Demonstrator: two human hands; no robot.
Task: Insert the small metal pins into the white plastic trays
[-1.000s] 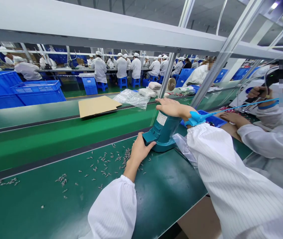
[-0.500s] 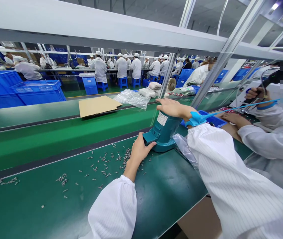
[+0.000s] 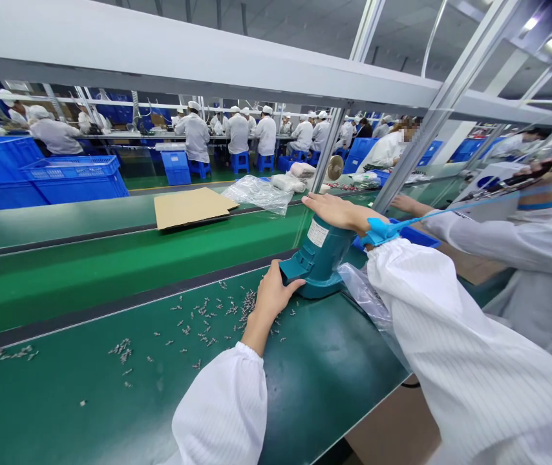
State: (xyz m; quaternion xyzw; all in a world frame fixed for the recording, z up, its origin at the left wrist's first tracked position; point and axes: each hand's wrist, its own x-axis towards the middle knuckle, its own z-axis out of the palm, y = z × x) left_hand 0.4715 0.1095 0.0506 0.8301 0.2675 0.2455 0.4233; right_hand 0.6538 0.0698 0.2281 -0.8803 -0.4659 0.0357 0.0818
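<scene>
A teal machine (image 3: 327, 252) with a rounded upright body, a white label and a square spout stands on the green bench. My left hand (image 3: 275, 289) grips the spout, its thumb along the lower edge and its fingers at the far side. Flat over the top of the body lies my right hand (image 3: 337, 212), fingers stretched out to the left; a blue wrist strap (image 3: 381, 231) circles that wrist. Small metal parts (image 3: 247, 305) are heaped behind my left hand and scattered leftward. A clear plastic bag (image 3: 366, 294) lies against the machine's right side.
Beyond the bench runs a green conveyor (image 3: 111, 278), with a cardboard sheet (image 3: 193, 208) and clear plastic film (image 3: 259, 194) farther back. Metal posts (image 3: 329, 148) rise close to my right hand. A blue tray (image 3: 416, 236) and a co-worker's sleeve (image 3: 479, 242) are at the right.
My hands keep their places on the machine. At the right, the co-worker's near arm has stretched forward past the blue tray, and the raised hand with the dark tool has shifted right.
</scene>
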